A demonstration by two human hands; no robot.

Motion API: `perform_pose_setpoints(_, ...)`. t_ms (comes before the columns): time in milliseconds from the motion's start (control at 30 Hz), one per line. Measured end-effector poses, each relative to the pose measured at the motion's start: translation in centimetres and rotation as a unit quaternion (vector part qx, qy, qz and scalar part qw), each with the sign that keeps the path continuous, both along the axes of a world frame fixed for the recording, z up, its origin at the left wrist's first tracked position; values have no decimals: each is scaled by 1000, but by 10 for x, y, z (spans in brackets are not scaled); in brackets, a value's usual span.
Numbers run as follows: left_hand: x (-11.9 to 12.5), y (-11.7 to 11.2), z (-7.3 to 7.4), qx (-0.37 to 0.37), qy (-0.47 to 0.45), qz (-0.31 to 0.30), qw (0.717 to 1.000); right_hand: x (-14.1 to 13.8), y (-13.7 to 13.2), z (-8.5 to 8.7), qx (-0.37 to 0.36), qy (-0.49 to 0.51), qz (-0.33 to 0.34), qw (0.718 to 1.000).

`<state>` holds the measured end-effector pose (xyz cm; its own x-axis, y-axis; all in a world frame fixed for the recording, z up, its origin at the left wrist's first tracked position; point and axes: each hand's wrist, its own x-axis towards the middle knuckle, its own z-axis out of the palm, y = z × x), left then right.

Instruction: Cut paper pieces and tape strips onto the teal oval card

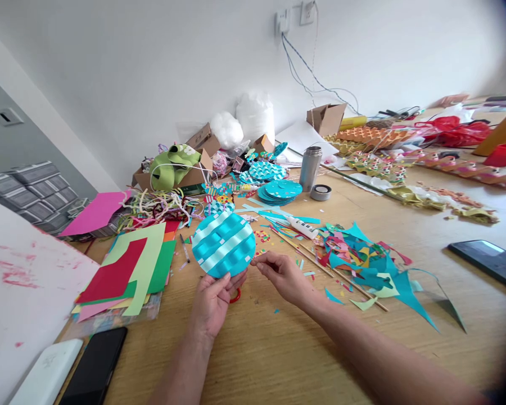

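A round blue paper disc (224,244) with pale woven strips across it is held up off the table, tilted toward me. My left hand (216,301) grips its lower edge, thumb in front and fingers behind. At the disc's right rim, my right hand (284,275) is closed in a pinch; whether it holds the rim or a tiny scrap is too small to tell. Red scissors handles (235,296) partly show behind my left hand. Beyond the disc lie a stack of blue paper discs (279,191) and a white glue bottle (302,228).
Coloured paper scraps (362,256) and thin wooden sticks (341,275) spread on the right. Coloured sheets (160,264) and a black phone (95,365) lie left. A steel flask (310,169) stands behind, its lid (321,192) beside it. Another phone (487,264) lies far right.
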<state>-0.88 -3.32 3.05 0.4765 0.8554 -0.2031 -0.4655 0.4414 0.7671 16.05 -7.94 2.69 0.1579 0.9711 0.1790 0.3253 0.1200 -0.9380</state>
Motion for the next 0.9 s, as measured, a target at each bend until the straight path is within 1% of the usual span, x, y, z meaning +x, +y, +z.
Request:
perform_pose_setpoints(200,-1,0,-3,1,-4,-9,1000,0,1,-3,7,-2,1,1000)
perform_pose_setpoints(467,2,0,-3,17,19,7,1000,-2,1,-4,9,2,-4,1000)
perform_pose_setpoints(700,5,-4,-2,33,28,30,999,-4,-2,1,12,-52,-24,998)
perform_pose_setpoints(900,8,-5,-3,53,38,56,996,-7,-3,-1,50,-115,-51,991)
